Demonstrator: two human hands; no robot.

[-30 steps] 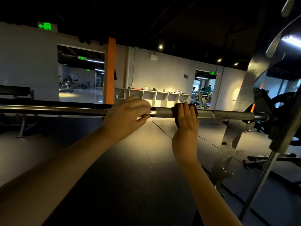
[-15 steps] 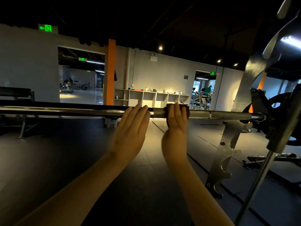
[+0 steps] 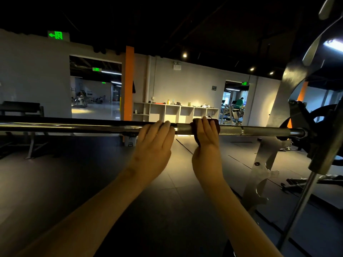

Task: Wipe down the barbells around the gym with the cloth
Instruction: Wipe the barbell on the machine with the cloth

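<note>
A long steel barbell [image 3: 78,127] runs across the view at chest height, its right end resting in a rack. My left hand [image 3: 155,143] rests on the bar near its middle, fingers laid up over it. Just to the right, my right hand [image 3: 207,143] holds a dark reddish-brown cloth [image 3: 216,125] wrapped over the knurled part of the bar. My fingers lie on top of the cloth and my thumb is hidden. A gap of bare knurling shows between my two hands.
The steel rack upright [image 3: 263,169] with hook notches stands at the right, with a black weight plate [image 3: 321,123] on the bar's end. A bench [image 3: 22,108] sits far left. White cubby shelves [image 3: 176,112] line the far wall. A person sits in the far doorway [image 3: 239,103].
My left hand has gone from a curled grip on the bar to fingers laid over it, closer to my right hand. My right hand with the cloth has barely shifted along the bar.
</note>
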